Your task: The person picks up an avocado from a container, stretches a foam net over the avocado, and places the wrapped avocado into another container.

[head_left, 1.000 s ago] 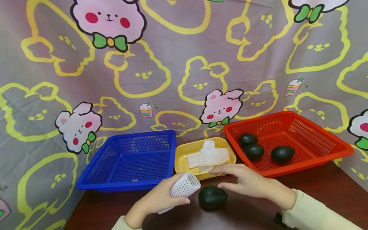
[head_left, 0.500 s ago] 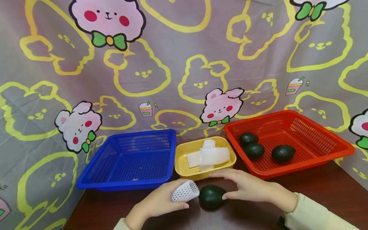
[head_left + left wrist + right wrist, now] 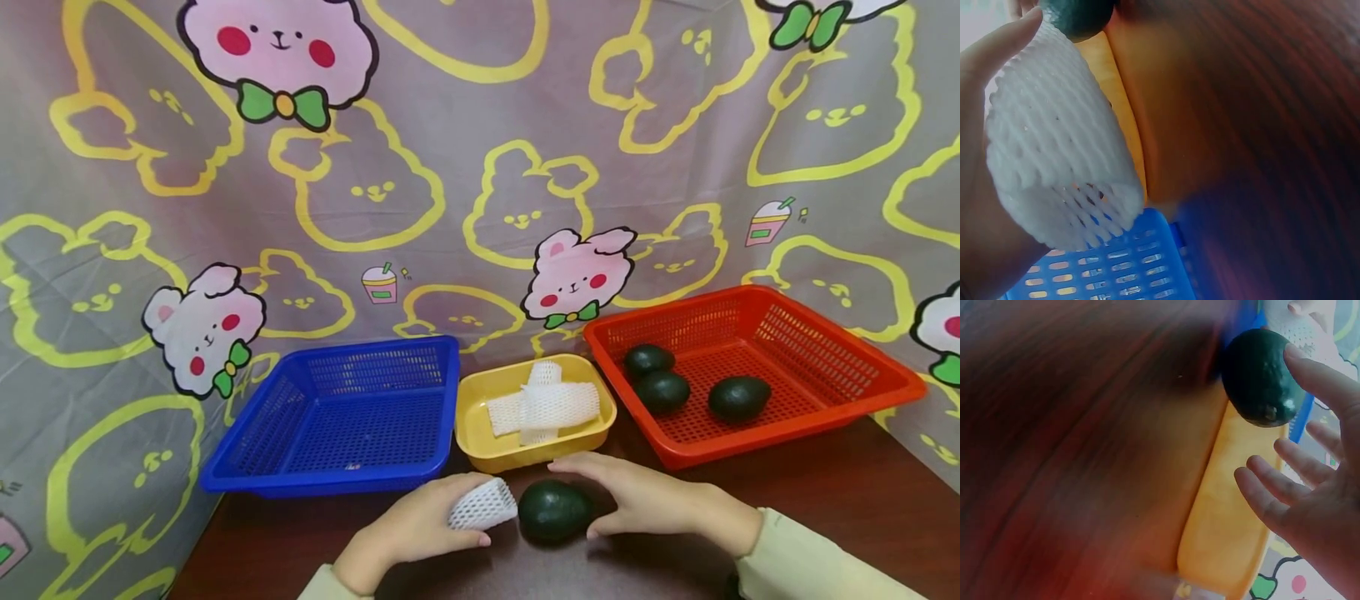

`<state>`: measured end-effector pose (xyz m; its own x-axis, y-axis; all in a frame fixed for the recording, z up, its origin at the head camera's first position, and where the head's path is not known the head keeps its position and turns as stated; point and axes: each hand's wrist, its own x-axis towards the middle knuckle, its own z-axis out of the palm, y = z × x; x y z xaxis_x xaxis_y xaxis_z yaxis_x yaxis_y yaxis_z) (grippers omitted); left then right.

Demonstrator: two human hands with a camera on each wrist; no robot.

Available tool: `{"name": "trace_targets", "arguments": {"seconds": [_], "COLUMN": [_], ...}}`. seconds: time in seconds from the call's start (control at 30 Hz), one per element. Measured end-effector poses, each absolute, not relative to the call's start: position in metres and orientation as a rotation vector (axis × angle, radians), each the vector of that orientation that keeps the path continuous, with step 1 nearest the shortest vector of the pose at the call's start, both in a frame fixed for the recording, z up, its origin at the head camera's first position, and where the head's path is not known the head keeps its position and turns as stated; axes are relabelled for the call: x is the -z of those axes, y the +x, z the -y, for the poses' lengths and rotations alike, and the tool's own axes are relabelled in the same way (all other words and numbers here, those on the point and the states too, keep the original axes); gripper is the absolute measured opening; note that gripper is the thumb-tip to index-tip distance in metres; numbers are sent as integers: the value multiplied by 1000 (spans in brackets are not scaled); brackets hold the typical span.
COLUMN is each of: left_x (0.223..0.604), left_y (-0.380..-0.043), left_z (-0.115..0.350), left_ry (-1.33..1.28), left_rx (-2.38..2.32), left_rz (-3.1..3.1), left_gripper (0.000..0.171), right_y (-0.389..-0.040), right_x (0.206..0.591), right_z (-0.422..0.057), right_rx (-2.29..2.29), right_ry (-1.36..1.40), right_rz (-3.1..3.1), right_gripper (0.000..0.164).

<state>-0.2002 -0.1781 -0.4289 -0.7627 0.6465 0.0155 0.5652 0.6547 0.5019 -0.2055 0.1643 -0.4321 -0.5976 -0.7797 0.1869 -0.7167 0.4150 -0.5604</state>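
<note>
My left hand (image 3: 416, 523) holds a white foam net sleeve (image 3: 483, 505), thumb along its near side. In the left wrist view the sleeve (image 3: 1060, 119) is an open tube with its hollow end facing the camera. A dark green avocado (image 3: 555, 511) lies on the table just right of the sleeve's mouth, with little or no gap between them. My right hand (image 3: 645, 498) is at the avocado's right side, fingers spread. In the right wrist view a fingertip overlaps the avocado (image 3: 1260, 378); contact is hard to tell.
Behind the hands stands a yellow tray (image 3: 474, 450) with several foam net sleeves (image 3: 558, 406). A blue basket (image 3: 330, 482) is at the left. The red basket (image 3: 825, 408) at the right holds three avocados (image 3: 738, 398). A patterned cloth hangs behind.
The left hand has lowered slightly, and the sleeve tilts flatter with its mouth toward the avocado. My right hand has shifted slightly right and down beside the avocado.
</note>
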Motion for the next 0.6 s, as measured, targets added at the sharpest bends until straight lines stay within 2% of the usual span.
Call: {"name": "trace_targets", "arguments": {"seconds": [0.4,0.6], "left_x": [436,435], "left_y": [-207,-207], "left_z": [176,175], "left_ry": [1001,977], "left_rx": [-675,-670], "left_rz": [-2705,-2693], "left_gripper": [74,76], "right_y": [-209,-210], "right_x": [446,446], "right_z": [-155,-150], "right_rx": [926,951], "right_ry": [-1267,-1214], "right_rz": [-2502,-2507], "right_gripper": [77,73]}}
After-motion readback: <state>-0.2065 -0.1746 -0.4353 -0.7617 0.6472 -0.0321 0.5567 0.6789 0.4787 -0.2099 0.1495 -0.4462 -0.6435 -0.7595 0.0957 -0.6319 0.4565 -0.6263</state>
